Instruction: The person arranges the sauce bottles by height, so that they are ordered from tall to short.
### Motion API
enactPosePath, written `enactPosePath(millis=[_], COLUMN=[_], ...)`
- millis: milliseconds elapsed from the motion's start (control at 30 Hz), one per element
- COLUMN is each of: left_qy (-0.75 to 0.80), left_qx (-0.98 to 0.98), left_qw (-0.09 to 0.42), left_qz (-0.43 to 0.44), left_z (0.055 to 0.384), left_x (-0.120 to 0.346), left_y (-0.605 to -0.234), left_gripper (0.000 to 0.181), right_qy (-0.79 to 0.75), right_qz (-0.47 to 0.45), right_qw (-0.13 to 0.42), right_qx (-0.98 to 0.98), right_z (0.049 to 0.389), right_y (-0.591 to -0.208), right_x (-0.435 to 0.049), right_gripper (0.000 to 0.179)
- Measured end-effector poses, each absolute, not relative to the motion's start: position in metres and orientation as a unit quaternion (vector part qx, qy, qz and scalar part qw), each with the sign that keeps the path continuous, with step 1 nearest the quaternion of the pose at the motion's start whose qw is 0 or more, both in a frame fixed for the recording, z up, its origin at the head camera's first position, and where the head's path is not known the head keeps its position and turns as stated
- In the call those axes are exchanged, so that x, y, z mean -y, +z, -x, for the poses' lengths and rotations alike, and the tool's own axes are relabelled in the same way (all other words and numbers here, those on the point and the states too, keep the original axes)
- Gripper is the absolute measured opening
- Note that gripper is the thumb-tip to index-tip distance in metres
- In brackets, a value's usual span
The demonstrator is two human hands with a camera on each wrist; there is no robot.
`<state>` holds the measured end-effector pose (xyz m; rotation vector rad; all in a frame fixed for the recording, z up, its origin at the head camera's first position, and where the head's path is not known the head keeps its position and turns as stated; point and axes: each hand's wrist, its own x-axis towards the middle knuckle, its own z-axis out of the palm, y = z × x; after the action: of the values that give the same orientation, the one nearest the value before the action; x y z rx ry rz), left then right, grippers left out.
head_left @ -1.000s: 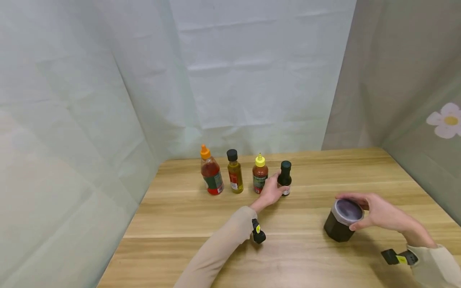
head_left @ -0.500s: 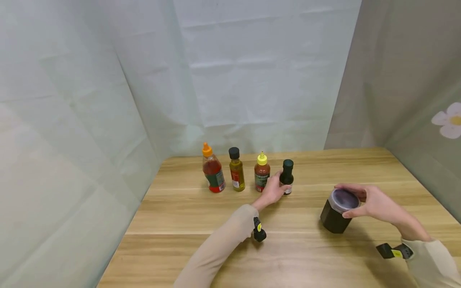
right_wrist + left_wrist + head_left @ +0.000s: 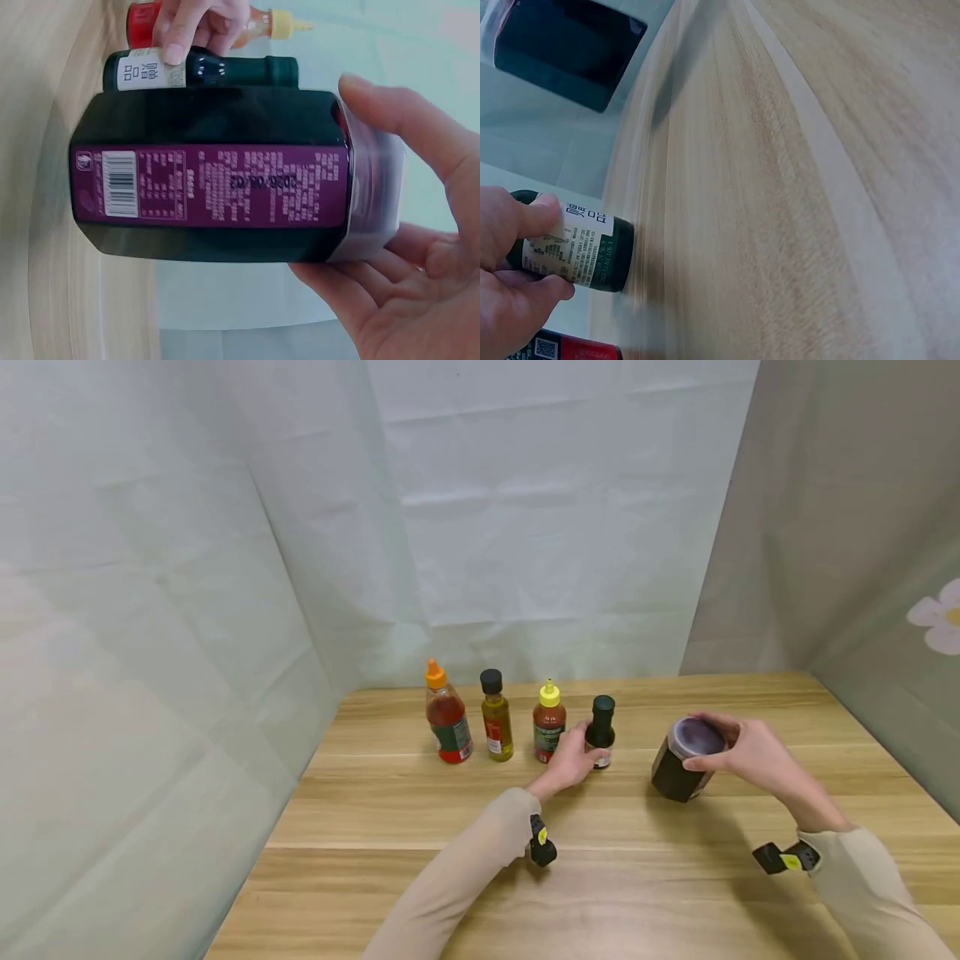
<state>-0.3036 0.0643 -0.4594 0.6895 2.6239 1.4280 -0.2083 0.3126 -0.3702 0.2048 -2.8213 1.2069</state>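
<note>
My right hand (image 3: 756, 755) grips a dark faceted jar (image 3: 673, 770) around its translucent lid (image 3: 375, 191), thumb on one side and fingers on the other. The jar is held off the tabletop, slightly tilted, and its purple label (image 3: 210, 186) with a barcode shows in the right wrist view. My left hand (image 3: 572, 760) holds the lower body of a small dark glass bottle (image 3: 602, 720) with a dark green cap. That bottle stands upright on the table, its white-and-green label (image 3: 568, 240) partly covered by my fingers. Just left of it is a red sauce bottle with a yellow nozzle cap (image 3: 550, 695).
Further left stand a yellow oil bottle (image 3: 497, 727) with a black cap and a red sauce bottle (image 3: 450, 727) with an orange cap. All are on a wooden table (image 3: 360, 843). Pale cloth (image 3: 555, 543) hangs behind and at both sides.
My right hand has lifted the jar and carried it left and away from me, closer to the small dark bottle. The left hand stays on that bottle.
</note>
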Motion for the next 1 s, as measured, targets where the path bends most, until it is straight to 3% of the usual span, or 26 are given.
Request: enactPosePath(millis=[500,1000], left_qy=[0.462,0.441], left_qx=[-0.86,-0.873], left_qw=[0.039,0.029], left_qz=[-0.216,-0.206], left_z=[0.301,0.3], left_x=[-0.064,-0.065], left_y=[-0.458,-0.456], left_gripper=[0.058,0.056], right_qy=[0.326,0.306], right_qz=[-0.021,-0.016], right_qw=[0.071,0.082], right_qx=[0.943,0.948], right_z=[0.244,0.269], right_y=[-0.381,-0.395], right_x=[-0.297,-0.288], right_gripper=[0.088,0.084])
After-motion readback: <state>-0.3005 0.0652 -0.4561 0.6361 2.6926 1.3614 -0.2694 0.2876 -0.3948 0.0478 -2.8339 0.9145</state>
